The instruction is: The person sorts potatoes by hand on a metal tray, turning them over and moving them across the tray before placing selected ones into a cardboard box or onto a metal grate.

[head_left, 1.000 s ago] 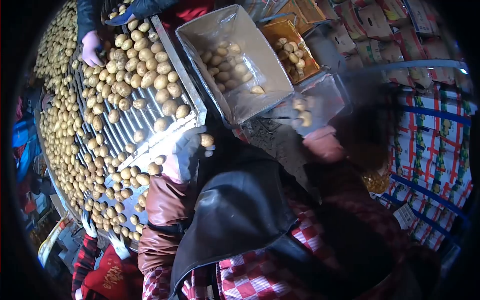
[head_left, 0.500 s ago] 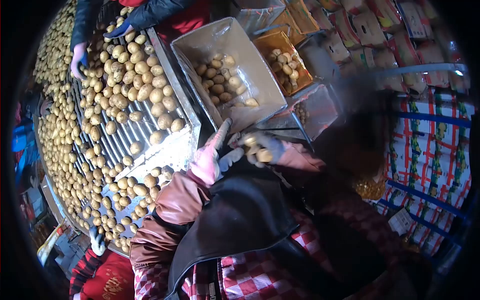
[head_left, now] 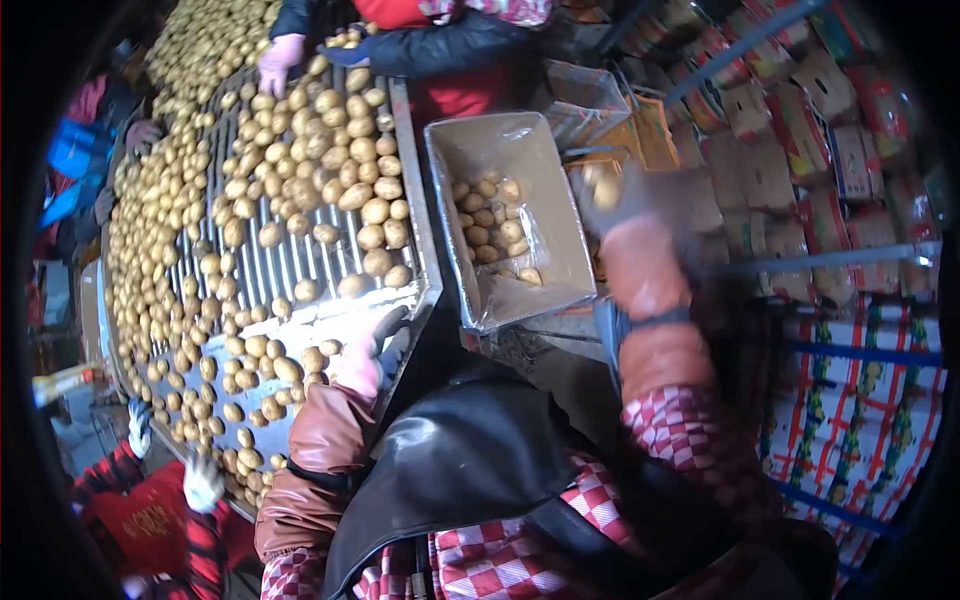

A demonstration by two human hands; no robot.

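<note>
Shows gloved left hand (head_left: 368, 358) resting at near right corner of roller table (head_left: 425, 270), fingers loosely open and empty, just beside potatoes (head_left: 285, 368). Shows right hand (head_left: 622, 195) raised beyond cardboard box (head_left: 560, 240), blurred; grip not discernible.

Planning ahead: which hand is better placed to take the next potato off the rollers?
Left, probably: left hand sits at the roller table beside potatoes; right hand is up by the boxes.
</note>
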